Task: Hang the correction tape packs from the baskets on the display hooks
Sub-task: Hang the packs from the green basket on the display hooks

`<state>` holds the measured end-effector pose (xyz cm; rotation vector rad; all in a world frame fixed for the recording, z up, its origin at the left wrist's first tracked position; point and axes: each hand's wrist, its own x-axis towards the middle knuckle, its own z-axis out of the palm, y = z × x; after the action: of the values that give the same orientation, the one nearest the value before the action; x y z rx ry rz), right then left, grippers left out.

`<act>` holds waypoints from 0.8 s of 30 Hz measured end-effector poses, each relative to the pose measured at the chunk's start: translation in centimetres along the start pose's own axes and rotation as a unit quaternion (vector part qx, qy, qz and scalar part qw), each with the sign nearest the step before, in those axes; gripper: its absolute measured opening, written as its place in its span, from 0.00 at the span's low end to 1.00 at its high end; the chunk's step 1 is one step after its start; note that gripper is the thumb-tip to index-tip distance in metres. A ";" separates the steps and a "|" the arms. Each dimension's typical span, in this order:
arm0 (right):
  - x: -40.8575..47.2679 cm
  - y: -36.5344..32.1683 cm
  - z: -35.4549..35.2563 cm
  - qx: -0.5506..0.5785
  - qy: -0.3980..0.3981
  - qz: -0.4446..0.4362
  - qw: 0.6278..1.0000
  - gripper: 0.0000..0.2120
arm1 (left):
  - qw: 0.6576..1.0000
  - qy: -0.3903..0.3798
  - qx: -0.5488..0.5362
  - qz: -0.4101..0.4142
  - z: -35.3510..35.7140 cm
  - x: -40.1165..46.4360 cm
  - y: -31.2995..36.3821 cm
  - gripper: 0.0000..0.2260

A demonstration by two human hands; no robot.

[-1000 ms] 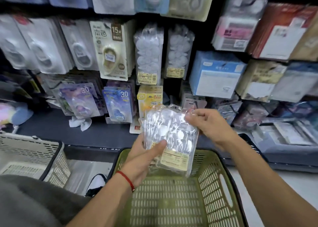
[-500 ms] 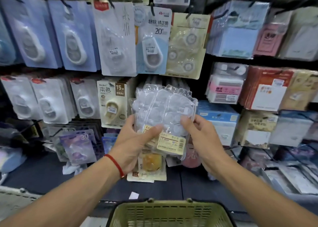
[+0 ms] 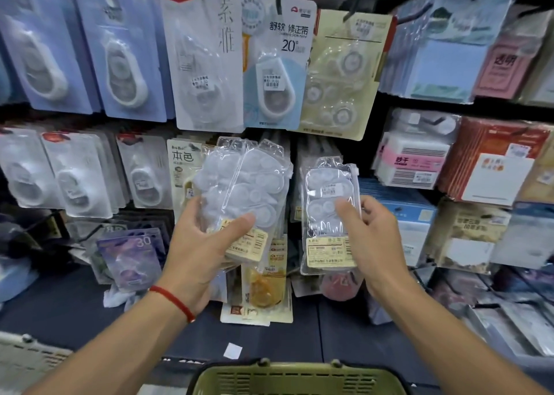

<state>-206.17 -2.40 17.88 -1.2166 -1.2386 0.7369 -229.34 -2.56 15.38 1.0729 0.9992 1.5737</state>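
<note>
My left hand (image 3: 199,253) grips a stack of clear blister packs of correction tape (image 3: 245,184) by its lower end, thumb across the front near the yellow label. My right hand (image 3: 370,238) holds one single clear pack (image 3: 328,214) upright, thumb on its front, just right of the stack. Both are raised in front of the middle row of the display, where similar clear packs (image 3: 302,166) hang behind them. The hooks for that row are hidden by the packs. The green basket (image 3: 296,378) shows its rim at the bottom edge.
Carded correction tapes hang in rows across the wall: blue cards (image 3: 126,56) top left, a beige multi-pack (image 3: 341,74) top centre, sticky-note packs (image 3: 413,157) right. A dark shelf ledge (image 3: 344,334) runs below. A white basket (image 3: 27,361) is at the lower left.
The view has tilted up from the green basket to the display. My hands rose with the packs, and my right hand has drawn one pack off the stack to the right.
</note>
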 end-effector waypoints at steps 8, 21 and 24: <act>0.4 0.7 0.3 0.008 0.013 -0.008 1.000 0.23 | 1.000 -0.004 0.008 -0.007 0.1 -0.3 0.4 0.58; -1.3 1.5 1.4 -0.176 -0.058 -0.078 0.980 0.14 | 0.999 -0.025 -0.015 -0.040 0.9 -1.1 -0.2 0.43; -2.6 2.0 2.7 -0.093 -0.114 -0.026 0.989 0.24 | 0.997 -0.053 -0.016 -0.045 1.8 -1.7 -0.8 0.39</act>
<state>-208.98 -3.58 14.94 -1.2717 -1.5508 0.7504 -227.16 -3.81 14.88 1.0630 0.9347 1.4420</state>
